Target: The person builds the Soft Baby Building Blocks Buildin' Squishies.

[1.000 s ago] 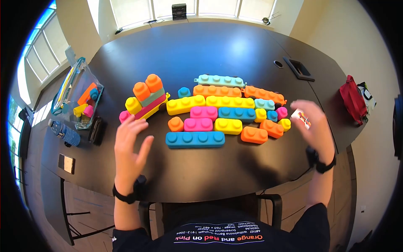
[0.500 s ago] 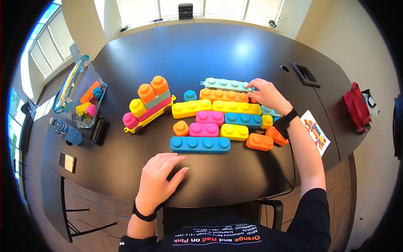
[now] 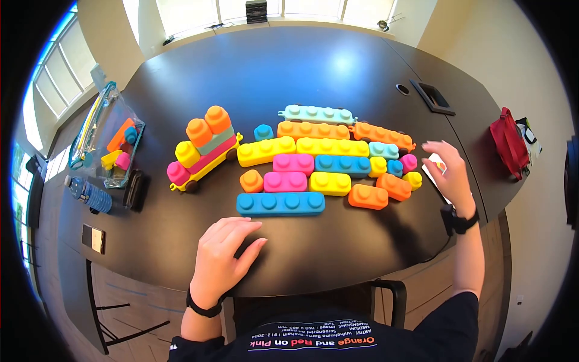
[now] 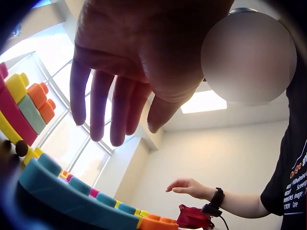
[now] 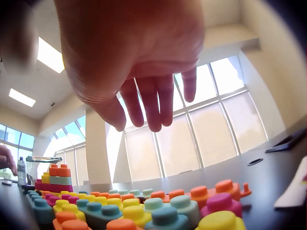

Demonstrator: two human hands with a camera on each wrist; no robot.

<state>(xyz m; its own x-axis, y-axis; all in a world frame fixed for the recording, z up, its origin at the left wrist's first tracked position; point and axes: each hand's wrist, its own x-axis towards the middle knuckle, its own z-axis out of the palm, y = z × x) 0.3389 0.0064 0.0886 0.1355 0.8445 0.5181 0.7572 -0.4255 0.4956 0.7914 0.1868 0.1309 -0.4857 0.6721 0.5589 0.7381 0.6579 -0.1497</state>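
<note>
My left hand hovers near the table's front edge, fingers loosely extended and holding nothing. Just beyond its fingertips lies a long blue block. My right hand is raised at the right, relaxed and holding nothing, partly covering a printed card. Left of it are a small pink block, a small yellow block and an orange wheeled base. A built block car stands at the left: a yellow wheeled base stacked with magenta, grey-green, orange, yellow and pink blocks.
Rows of loose blocks, including long yellow ones, cover the table's middle, with a light-blue wheeled base behind. At left are a clear bag holding several blocks, a water bottle and a phone. A red bag lies right.
My left hand came from beside the built car to the front edge, then stayed. My right hand reached over the wheeled bases, then drew back right to the card.
</note>
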